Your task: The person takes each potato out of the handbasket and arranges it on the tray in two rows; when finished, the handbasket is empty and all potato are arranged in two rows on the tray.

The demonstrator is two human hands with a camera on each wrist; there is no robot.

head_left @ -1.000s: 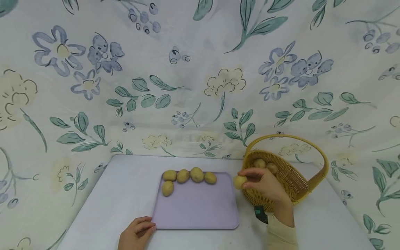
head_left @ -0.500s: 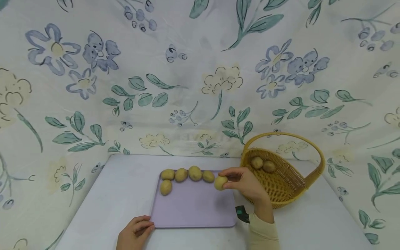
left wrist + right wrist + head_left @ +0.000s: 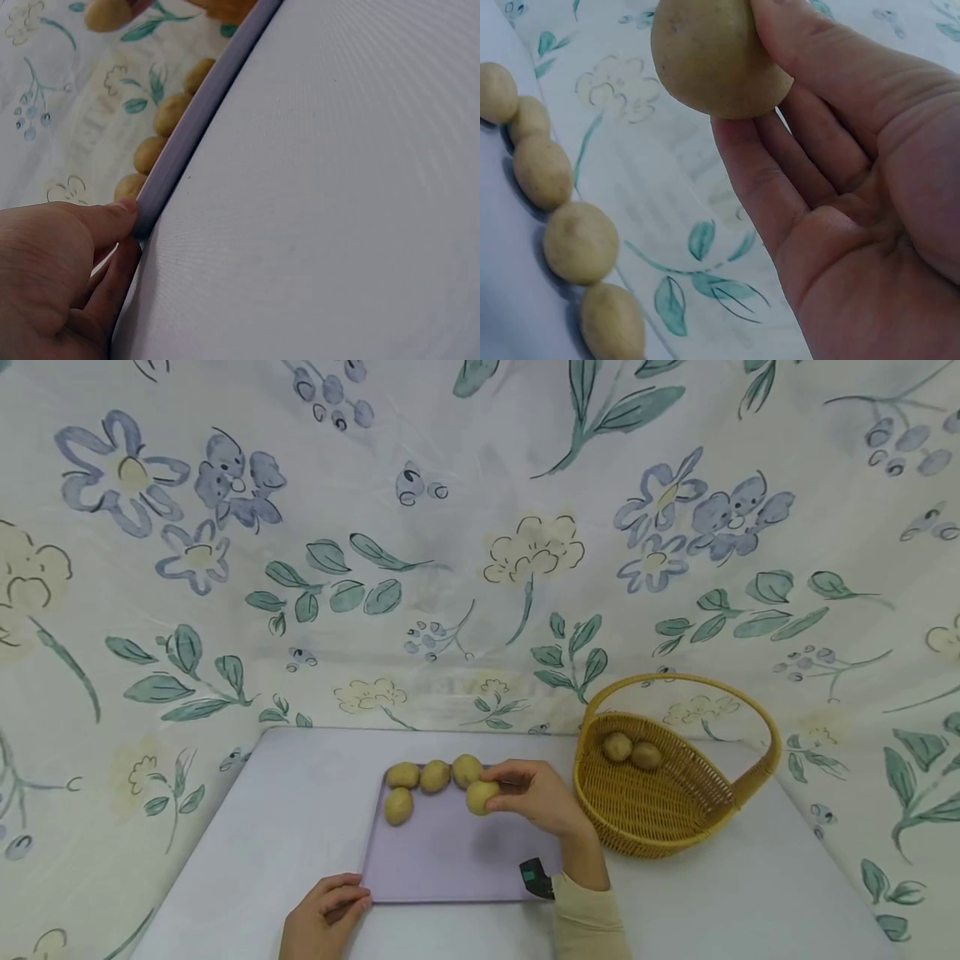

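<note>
Above the lilac tray (image 3: 435,868) my right hand (image 3: 536,797) pinches a potato (image 3: 482,797) between thumb and fingers; the right wrist view shows that potato (image 3: 712,56) close up. Several potatoes (image 3: 436,777) line the tray's far edge, and another potato (image 3: 398,807) lies in front of the leftmost one. The right end of the row is hidden behind my right hand in the head view. My left hand (image 3: 324,917) holds the tray's near left corner; in the left wrist view its thumb and fingers (image 3: 112,221) are on the rim (image 3: 199,112).
To the right of the tray stands a wicker basket (image 3: 645,827) with a tall arched handle (image 3: 678,677). Two potatoes (image 3: 617,747) lie inside at its back left. A flowered cloth (image 3: 465,568) hangs behind the white table (image 3: 307,793).
My right hand has carried the potato leftward from beside the basket to above the tray, near the back row. My left hand has stayed at the tray's corner.
</note>
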